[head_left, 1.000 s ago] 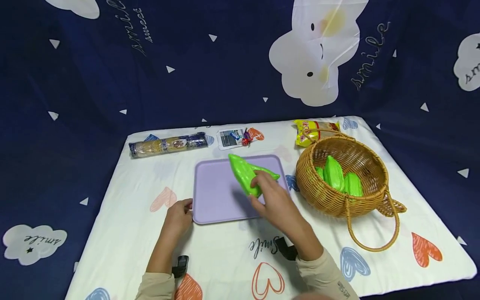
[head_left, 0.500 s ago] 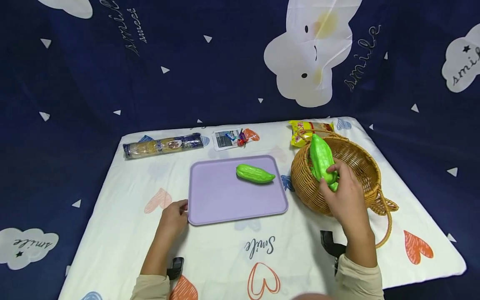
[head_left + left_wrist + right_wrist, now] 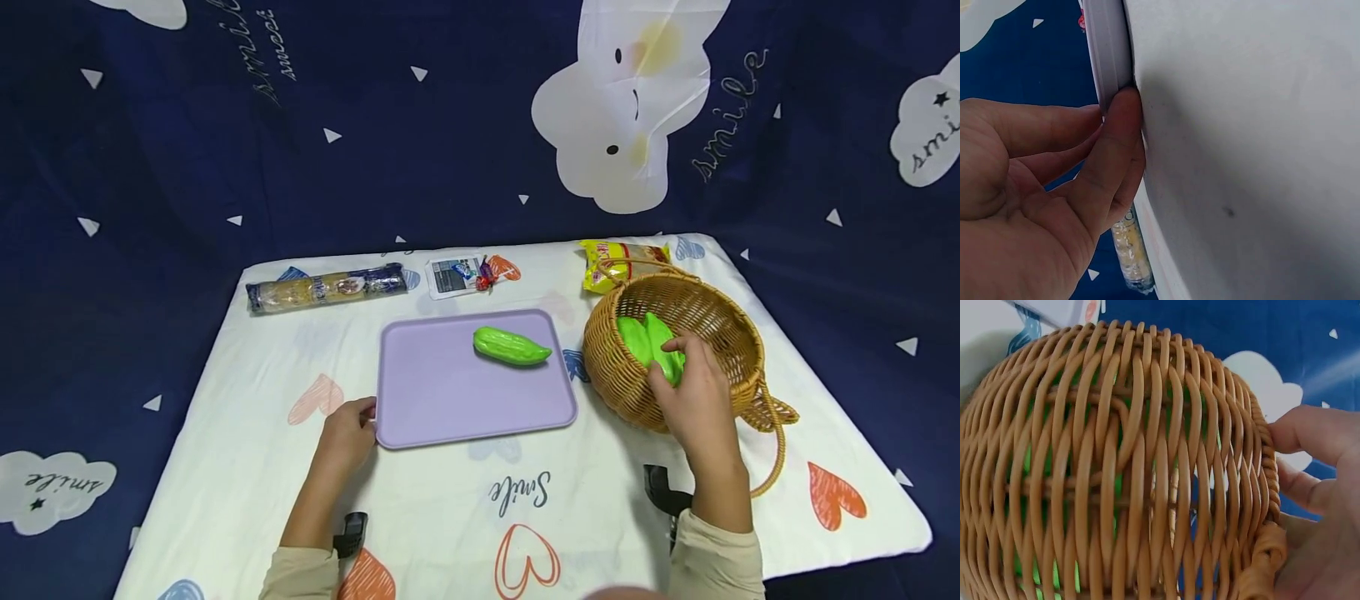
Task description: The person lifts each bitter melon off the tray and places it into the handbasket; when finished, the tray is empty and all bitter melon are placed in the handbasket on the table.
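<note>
My left hand (image 3: 347, 437) pinches the left edge of a lilac tray (image 3: 427, 417); the left wrist view shows fingertips on both sides of the tray's rim. One glossy green bitter melon (image 3: 512, 347) lies on the tray's right half. At the right, my right hand (image 3: 697, 392) hangs over the near rim of a round wicker basket (image 3: 622, 400). Its thumb and forefinger stand apart beside green bitter melons (image 3: 636, 340) inside. In the right wrist view, the basket wall hides the fingertips, and green shows through the weave.
A long clear packet (image 3: 326, 289) lies at the back left. Beside it are a flat packet (image 3: 450, 277) and small wrapped sweets (image 3: 486, 275). A yellow snack bag (image 3: 607, 265) sits behind the basket. A handle loop (image 3: 780, 454) hangs at the basket's right.
My right hand has carried a bitter melon from the tray to the basket, lowered it inside and let it go. My left hand keeps its grip on the tray.
</note>
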